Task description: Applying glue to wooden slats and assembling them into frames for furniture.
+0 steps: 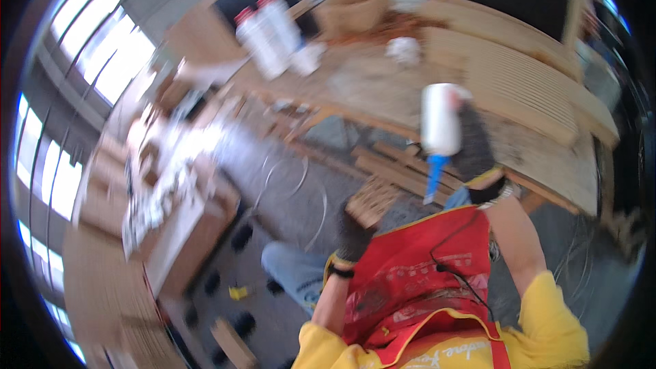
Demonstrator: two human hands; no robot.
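Observation:
My right hand (473, 140), in a dark work glove, is closed round a white squeeze bottle (441, 119). The bottle is tipped with its blue nozzle (435, 176) pointing down. Below and to the left, my left hand (352, 236), also gloved, grips a small light-brown wooden block (372, 201) with rows of holes or slots in its face. A gap separates the nozzle tip from the block. Motion blur hides the fine detail of the block and of the fingers.
A workbench (355, 85) carries white bottles with red caps (266, 34), a tan basket (353, 10) and ribbed wooden panels (523, 82). Wooden strips (396, 167) lie beneath its front edge. Cardboard boxes (188, 246) stand at the left, and a thin wire loop (324, 212) hangs near my left hand.

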